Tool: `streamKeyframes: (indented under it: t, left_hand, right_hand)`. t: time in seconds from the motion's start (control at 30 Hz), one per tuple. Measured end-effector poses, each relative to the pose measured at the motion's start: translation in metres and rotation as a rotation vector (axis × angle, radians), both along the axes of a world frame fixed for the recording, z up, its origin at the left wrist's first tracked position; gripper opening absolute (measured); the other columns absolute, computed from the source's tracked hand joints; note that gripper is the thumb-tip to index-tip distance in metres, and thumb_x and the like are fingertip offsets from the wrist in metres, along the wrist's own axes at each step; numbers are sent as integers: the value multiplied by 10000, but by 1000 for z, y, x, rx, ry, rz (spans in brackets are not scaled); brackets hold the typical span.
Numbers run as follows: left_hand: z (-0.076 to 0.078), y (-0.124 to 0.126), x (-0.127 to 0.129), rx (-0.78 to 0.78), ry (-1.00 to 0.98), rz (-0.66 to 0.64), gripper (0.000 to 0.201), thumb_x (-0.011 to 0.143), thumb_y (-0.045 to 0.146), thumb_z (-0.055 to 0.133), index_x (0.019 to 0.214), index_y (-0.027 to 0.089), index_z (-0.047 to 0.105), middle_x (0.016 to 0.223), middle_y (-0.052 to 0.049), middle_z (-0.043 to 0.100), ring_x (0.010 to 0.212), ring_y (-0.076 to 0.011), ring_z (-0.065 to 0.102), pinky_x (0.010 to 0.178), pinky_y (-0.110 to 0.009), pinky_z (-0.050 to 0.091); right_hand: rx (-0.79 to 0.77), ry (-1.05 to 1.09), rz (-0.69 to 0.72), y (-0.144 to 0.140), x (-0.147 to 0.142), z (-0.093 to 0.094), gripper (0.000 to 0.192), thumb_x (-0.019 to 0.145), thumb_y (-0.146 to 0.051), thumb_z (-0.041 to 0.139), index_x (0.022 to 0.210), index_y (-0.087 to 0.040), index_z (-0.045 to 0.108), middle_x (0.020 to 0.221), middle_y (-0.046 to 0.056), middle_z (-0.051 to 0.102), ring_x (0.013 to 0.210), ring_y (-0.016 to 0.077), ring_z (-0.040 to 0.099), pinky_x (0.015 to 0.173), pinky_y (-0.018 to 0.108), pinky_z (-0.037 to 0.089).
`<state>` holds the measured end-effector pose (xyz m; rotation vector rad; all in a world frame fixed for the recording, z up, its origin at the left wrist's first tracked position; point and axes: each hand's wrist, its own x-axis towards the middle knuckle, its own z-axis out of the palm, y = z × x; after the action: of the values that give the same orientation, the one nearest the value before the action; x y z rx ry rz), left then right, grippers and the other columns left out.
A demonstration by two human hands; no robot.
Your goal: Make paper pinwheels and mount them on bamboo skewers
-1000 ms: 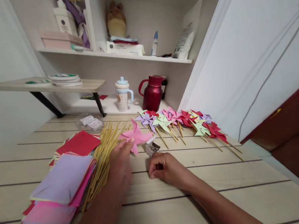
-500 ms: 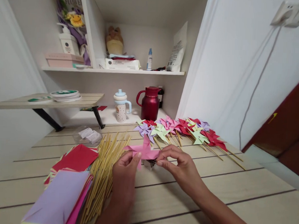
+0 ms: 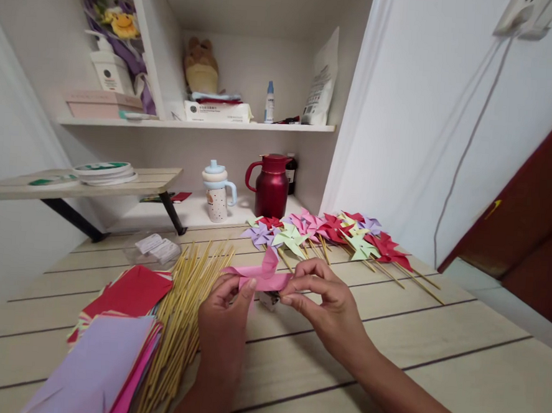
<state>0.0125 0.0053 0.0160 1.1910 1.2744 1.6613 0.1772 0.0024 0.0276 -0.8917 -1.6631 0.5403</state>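
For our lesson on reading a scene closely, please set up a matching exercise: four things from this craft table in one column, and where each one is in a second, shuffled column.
Things
1. pink pinwheel
2. bamboo sticks
3. red jug
4. finished pinwheels

Places
A. laid in a row near the wall on the right
B. on the low white ledge beside a pale cup
C. held between the left hand and right hand
D. in a loose pile beside the stacked coloured paper

Pairs: 1-C, 2-D, 3-B, 4-A

You see a red jug (image 3: 270, 185) beside a spouted cup (image 3: 216, 190), finished pinwheels (image 3: 330, 231) nearby.
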Motion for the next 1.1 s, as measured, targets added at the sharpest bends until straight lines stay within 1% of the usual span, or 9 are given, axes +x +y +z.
streamKeyframes:
  t: [0.13, 0.23, 0.33, 0.5, 0.6, 0.73, 0.87, 1.1]
  left_hand:
    - [-1, -2, 1, -24, -18, -15, 151, 720, 346, 734, 675, 203, 711, 708, 10, 598, 716, -158, 524, 675, -237, 402]
    - [-2, -4, 4, -20, -28, -40, 151, 705, 340, 749, 654, 203, 710, 696, 7, 594, 704, -162, 530, 656, -239, 400]
    - [1, -6, 7, 3, -14, -64, 117, 705, 328, 752, 682, 215, 739, 716, -5, 622, 701, -172, 548, 647, -249, 409]
    - [9, -14, 11, 61, -7, -45, 67, 721, 304, 738, 715, 241, 761, 788, -15, 660, 761, -187, 576, 681, -260, 425]
    - [9, -17, 12, 38, 6, -47, 79, 719, 316, 740, 705, 240, 755, 802, -23, 665, 799, -200, 587, 718, -273, 435]
    - [7, -17, 14, 29, -17, -80, 102, 730, 337, 736, 721, 237, 756, 820, -32, 663, 848, -213, 595, 769, -288, 444]
    - [7, -16, 16, 41, -76, -98, 91, 714, 326, 744, 707, 237, 761, 808, -27, 665, 826, -200, 590, 746, -272, 440]
    - [8, -18, 17, 15, -78, -98, 106, 723, 335, 740, 708, 232, 756, 812, -29, 668, 811, -201, 592, 718, -274, 444]
  right_hand:
    - [23, 1, -32, -2, -3, 0, 50, 818, -246, 737, 792, -280, 763, 877, 23, 550, 881, 205, 556, 817, 360, 442]
    - [57, -15, -56, -4, -6, -1, 70, 812, -229, 740, 815, -292, 772, 821, 15, 536, 822, 196, 547, 761, 347, 446]
    - [92, -40, -91, -5, -8, -3, 82, 814, -227, 736, 822, -298, 777, 806, 15, 536, 803, 195, 540, 753, 353, 442]
    - [110, -41, -123, -4, -6, -3, 74, 822, -245, 734, 819, -304, 778, 813, 17, 542, 820, 203, 543, 776, 370, 434]
    - [122, -28, -123, -4, -6, -2, 74, 821, -241, 734, 813, -302, 774, 818, 18, 550, 830, 206, 543, 770, 367, 437]
    - [133, -27, -116, -6, -6, -2, 63, 823, -253, 732, 821, -299, 775, 816, 24, 556, 831, 208, 549, 772, 370, 448]
    - [134, -20, -126, -6, -6, -2, 50, 819, -264, 737, 808, -295, 776, 814, 22, 540, 821, 203, 549, 755, 358, 451]
    - [141, 6, -117, -6, -7, -1, 58, 827, -259, 731, 808, -296, 773, 796, 15, 532, 807, 198, 538, 727, 348, 437]
